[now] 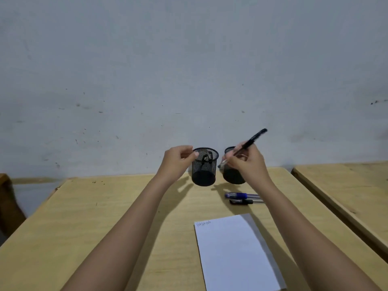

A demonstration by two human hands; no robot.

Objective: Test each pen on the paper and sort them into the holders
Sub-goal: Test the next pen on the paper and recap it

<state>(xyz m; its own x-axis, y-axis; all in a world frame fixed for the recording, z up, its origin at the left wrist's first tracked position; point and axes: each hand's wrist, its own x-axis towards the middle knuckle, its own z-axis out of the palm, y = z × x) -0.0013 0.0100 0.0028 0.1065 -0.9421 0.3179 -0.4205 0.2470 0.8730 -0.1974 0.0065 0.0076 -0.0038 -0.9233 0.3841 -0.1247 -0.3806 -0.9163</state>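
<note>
Pale wooden desk [105, 217] against scuffed grey wall [189, 59], second desk [346, 185] at right. Right hand [247, 162] gripping slim black pen [252, 139], tilted over right black mesh holder [231, 177]. Left hand [176, 162] fingers curled beside left black mesh holder [204, 173] rim; grasp not discernible. White paper sheet [231, 248] and two capped pens [239, 195] lying nearer.

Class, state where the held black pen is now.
Head view, right of centre: the right hand grips the black pen above the table, in front of the right-hand mesh holder.
</note>
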